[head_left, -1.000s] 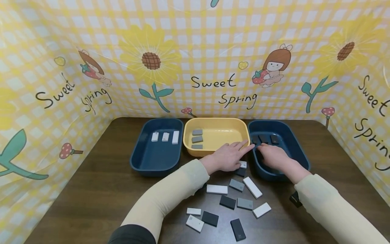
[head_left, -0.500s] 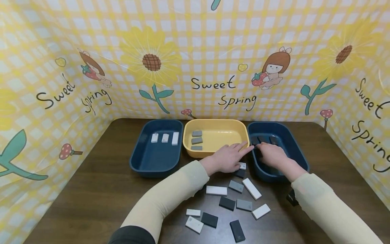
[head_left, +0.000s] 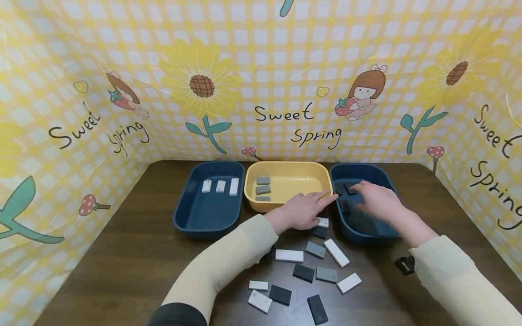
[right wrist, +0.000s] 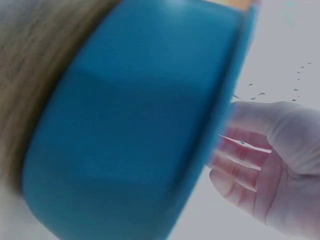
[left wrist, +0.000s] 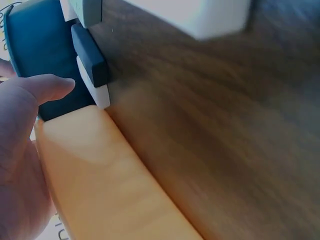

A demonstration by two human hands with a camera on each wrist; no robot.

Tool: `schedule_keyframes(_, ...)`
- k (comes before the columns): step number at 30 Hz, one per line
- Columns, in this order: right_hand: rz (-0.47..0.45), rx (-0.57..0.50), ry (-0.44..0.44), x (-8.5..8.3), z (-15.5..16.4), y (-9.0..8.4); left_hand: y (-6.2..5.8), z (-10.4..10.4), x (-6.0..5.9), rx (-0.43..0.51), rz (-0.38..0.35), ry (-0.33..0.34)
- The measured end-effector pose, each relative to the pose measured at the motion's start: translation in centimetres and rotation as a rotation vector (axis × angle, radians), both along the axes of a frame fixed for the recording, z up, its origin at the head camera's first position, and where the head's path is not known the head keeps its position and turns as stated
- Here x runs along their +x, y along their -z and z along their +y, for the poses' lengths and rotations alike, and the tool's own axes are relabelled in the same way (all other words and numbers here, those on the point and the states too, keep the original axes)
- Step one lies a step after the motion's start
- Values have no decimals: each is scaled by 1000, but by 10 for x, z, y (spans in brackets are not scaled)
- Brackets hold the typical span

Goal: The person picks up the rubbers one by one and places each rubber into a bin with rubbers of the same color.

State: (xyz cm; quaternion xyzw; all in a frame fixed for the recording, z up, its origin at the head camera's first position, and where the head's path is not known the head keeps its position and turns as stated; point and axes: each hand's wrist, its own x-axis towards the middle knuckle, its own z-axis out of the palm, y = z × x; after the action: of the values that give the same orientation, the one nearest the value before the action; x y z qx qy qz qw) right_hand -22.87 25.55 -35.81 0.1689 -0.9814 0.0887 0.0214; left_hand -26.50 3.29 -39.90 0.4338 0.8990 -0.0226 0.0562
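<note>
Lower centre of the head view: a scatter of small rectangular blocks on the dark wooden table (head_left: 122, 253), among them a black block (head_left: 317, 309) nearest the lower edge, a white block (head_left: 260, 301) to its left, a grey block (head_left: 327, 274) above, and a long white block (head_left: 336, 252) lying aslant. At lower right, beside the cream sleeve, a small black clip-like item (head_left: 404, 265) rests on the table; what it is cannot be told.

Centre: the left hand (head_left: 301, 211) lies palm down, fingers straight and slightly spread, their tips at the near right corner of the yellow tray (head_left: 322, 174); it grips nothing. Just below its fingers a small white block (head_left: 323, 222) touches a dark block (head_left: 320, 232); the left wrist view shows this pair against the foot of the trays.

Centre right: the right hand (head_left: 377, 200) hovers inside the right blue tray (head_left: 346, 228), fingers loosely extended over the dark blocks (head_left: 350, 188) at the far end of that tray; whether a fingertip touches one cannot be told. The right wrist view shows relaxed fingers beyond the blue tray wall.

Further back: three grey blocks (head_left: 263, 189) lie in a column at the left of the yellow tray. Centre left: the left blue tray (head_left: 195, 217) holds three white blocks (head_left: 220, 186) in a row.

Background: a yellow checked backdrop (head_left: 261, 68) printed with sunflowers and "Sweet Spring"
</note>
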Motion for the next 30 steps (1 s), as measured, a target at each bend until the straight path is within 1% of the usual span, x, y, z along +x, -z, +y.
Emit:
schedule_keyframes(3, 35, 3, -19, 8, -5, -7, -4, -12, 1, 16, -3, -22)
schedule_keyframes(6, 97, 14, -75, 18, -15, -11, -11, -30, 2, 22, 16, -49)
schedule_keyframes(10, 181, 33, -219, 28, -34, -9, -19, -59, 6, 6, 52, -83)
schedule_keyframes(14, 208, 71, -368, 36, -53, 0, -25, -86, 13, 8, 78, -96)
schedule_keyframes(17, 225, 144, -463, 39, -64, 10, -29, -102, 20, 36, 79, -92)
schedule_keyframes(19, 234, 197, -507, 40, -69, 17, -31, -112, 24, 52, 75, -91)
schedule_keyframes(25, 228, 356, -556, 40, -77, 34, -31, -133, 34, 83, 74, -103)
schedule_keyframes(30, 281, 527, -610, 36, -83, 42, -31, -145, 40, 152, 84, -100)
